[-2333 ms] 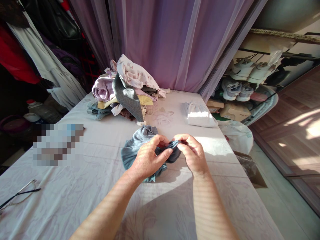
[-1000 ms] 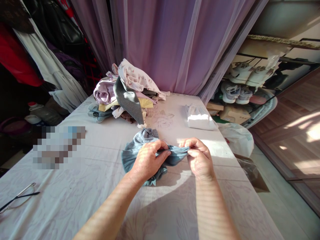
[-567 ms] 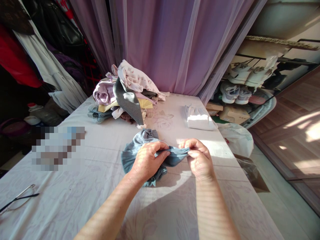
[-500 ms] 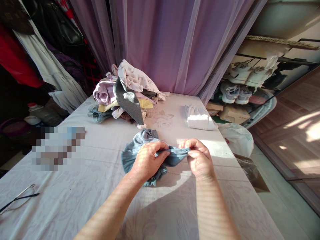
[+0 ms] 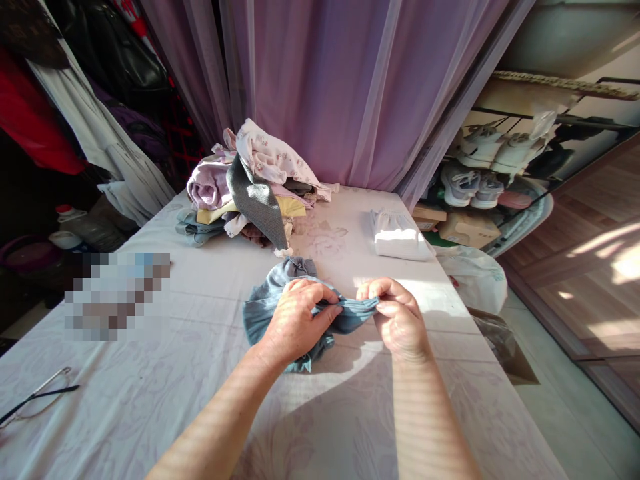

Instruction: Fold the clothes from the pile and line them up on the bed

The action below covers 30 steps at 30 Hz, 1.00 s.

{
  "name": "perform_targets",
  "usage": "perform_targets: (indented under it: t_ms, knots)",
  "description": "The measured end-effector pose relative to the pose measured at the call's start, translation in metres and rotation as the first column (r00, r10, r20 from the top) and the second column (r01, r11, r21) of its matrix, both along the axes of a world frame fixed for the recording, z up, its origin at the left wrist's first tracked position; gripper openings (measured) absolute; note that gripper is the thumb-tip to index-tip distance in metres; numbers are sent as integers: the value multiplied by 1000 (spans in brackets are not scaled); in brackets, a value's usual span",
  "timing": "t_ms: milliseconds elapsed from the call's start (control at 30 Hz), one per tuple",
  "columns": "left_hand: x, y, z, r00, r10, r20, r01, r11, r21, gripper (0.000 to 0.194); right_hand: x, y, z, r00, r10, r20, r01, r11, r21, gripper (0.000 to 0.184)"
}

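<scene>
**Soft blue-grey garment (image 5: 265, 317) drawn tight between left hand (image 5: 300, 320) and right hand (image 5: 397, 317)**

The garment lies bunched low in the middle of the frame on a pale lilac floral-patterned worktop (image 5: 150, 413), with one narrow band of it pulled out taut toward the right. The left hand's grip is closed, its fingers curled over the cloth. The right hand's grip is a near-shut pinch on the far end of the band, thumb and fingertips pressed together on the fabric. The hands stand just apart, with only that stretched band between them.

Upper centre, a loose heap of clothes (image 5: 250, 180) sits on the worktop: lilac, mustard-yellow, and pale floral pieces, with a dark grey ribbed strip (image 5: 256, 205) hanging down its front. To the right lies a folded white garment (image 5: 399, 235). Thin wire-framed eyeglasses (image 5: 37, 400) rest at the lower left, and a pixelated patch (image 5: 117, 297) hides whatever lies left of centre. Behind it all hangs a sheer mauve curtain (image 5: 320, 87) — white sneakers (image 5: 480, 148) sit on a rack at the upper right.
</scene>
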<state>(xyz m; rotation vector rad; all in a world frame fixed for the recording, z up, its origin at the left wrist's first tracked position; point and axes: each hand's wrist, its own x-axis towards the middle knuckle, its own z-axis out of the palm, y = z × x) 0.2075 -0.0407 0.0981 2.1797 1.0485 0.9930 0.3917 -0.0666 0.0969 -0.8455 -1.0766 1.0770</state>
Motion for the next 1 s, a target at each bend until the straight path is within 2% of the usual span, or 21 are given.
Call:
perform_targets:
  t_ms: [200,333,433,533,600,767,1000]
  knots:
    - [2,-2,0,993,94,67,-92,995,-30,5,-2,3,-3,989,-146,-11,146,989,-5,8]
    - [3,-2,0,994,101,47,-94,988,-125,23,-5,4,-4,985,-169,32,169,986,-2,9]
    - [3,0,-1,998,60,22,-56,987,-151,7,-4,4,-8,979,-189,75,189,982,15,9]
    - [2,0,-2,997,49,59,-41,991,-131,6,2,5,-14,972,-174,157,166,984,63,7]
    - [1,0,-2,994,45,97,-33,992,-122,5,4,6,-16,959,-147,242,130,988,85,15]
    - [1,-2,-1,997,45,63,-33,983,-179,9,2,5,-8,892,-155,425,111,986,127,18]
    - [2,-1,0,993,87,80,-63,962,-264,13,-1,4,-2,851,-177,494,118,982,149,15]
